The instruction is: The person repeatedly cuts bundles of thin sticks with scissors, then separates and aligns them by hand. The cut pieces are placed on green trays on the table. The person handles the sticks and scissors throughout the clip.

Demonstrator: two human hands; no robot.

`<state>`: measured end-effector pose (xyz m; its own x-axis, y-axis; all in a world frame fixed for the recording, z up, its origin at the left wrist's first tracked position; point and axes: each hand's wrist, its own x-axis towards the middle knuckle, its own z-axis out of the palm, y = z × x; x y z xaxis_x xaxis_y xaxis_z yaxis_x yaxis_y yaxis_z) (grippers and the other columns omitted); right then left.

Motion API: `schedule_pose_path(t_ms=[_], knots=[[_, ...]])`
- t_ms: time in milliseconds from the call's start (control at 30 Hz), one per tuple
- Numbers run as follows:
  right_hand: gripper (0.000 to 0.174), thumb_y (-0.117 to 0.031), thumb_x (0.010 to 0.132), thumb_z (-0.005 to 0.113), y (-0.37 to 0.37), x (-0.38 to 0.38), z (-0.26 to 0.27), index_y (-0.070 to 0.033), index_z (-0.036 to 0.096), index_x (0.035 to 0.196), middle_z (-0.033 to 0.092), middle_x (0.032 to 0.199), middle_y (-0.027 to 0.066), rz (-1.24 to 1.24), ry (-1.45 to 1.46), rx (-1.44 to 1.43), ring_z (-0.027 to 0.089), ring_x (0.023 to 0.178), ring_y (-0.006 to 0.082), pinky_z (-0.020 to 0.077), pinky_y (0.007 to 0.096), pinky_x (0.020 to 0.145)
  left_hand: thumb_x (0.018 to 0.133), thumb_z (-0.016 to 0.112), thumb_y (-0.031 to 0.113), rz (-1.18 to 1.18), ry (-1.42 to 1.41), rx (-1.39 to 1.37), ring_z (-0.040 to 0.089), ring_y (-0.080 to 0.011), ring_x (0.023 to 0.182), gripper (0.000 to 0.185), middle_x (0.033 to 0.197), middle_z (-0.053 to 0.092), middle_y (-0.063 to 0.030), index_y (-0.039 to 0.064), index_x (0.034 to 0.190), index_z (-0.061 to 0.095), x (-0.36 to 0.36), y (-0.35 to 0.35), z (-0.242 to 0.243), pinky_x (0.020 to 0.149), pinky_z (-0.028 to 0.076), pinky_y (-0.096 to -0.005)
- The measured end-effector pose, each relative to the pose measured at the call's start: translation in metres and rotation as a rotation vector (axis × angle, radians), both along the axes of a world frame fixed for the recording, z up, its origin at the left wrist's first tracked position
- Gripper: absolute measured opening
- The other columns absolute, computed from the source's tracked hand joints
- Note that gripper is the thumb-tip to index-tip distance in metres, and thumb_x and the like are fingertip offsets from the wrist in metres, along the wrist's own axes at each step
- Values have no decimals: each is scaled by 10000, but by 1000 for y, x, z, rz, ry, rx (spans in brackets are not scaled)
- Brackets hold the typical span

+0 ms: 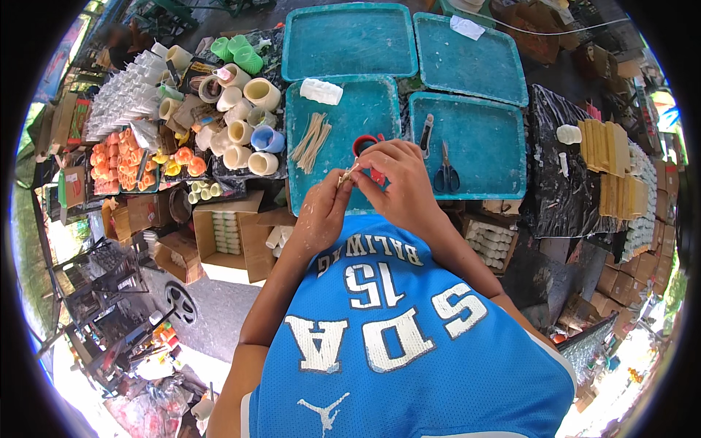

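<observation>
My left hand [324,211] and my right hand [402,180] meet over the near edge of a teal plastic tray [356,115]. Between their fingertips they pinch a small pale strand-like piece [346,176], too small to name surely. White flecks dot my left hand. Behind my right hand, partly hidden, lies a red tape dispenser or similar round red tool [362,144]. To the left on the tray rests a bundle of cream wick-like strands [313,143]. A white ribbed cylinder, apparently a candle [321,92], lies at the tray's far side.
A neighbouring tray [482,148] holds a utility knife [426,134] and dark-handled scissors [447,172]. Cream cylindrical moulds [262,94] crowd the left table, beside orange figures [123,159]. Yellow slabs [605,147] are stacked on the right. Open cartons [219,230] stand below.
</observation>
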<state>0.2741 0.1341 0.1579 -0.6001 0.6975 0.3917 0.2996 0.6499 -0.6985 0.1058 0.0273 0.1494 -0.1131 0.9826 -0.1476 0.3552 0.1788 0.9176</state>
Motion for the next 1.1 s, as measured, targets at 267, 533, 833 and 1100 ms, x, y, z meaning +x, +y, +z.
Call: schedule_pose_path(t_ms=[267,533,833,1100], knots=[[113,-170,929,778,1,2,1,-74,746,980,758,1082,81,24,-35,-111,676,1082,296,443,438,1002,1152,495,222,-3,-40,-60,559,-293,683,253,754,573,-148,-7,1159,602,-2,0,1,663,441,-428],[102,-160,949,754,-2,1,-2,-71,725,992,750,1060,73,50,-4,-159,665,1098,297,438,460,1021,1145,519,194,5,-100,-14,547,-274,715,214,802,583,-154,-1,1180,603,0,-1,-2,684,447,-416],[83,-141,944,760,-2,-2,0,-89,714,988,739,1042,55,46,27,-163,663,1094,293,436,458,1037,1140,554,199,37,-207,-25,478,-109,716,209,794,556,-32,15,1211,619,-4,-2,-15,643,417,-336],[128,-144,936,780,5,1,-2,-99,740,1049,752,1045,75,-9,77,-148,694,1029,303,487,445,975,1161,490,197,70,-441,-102,422,-89,707,210,809,523,10,30,1169,617,-7,-5,-8,635,393,-285]])
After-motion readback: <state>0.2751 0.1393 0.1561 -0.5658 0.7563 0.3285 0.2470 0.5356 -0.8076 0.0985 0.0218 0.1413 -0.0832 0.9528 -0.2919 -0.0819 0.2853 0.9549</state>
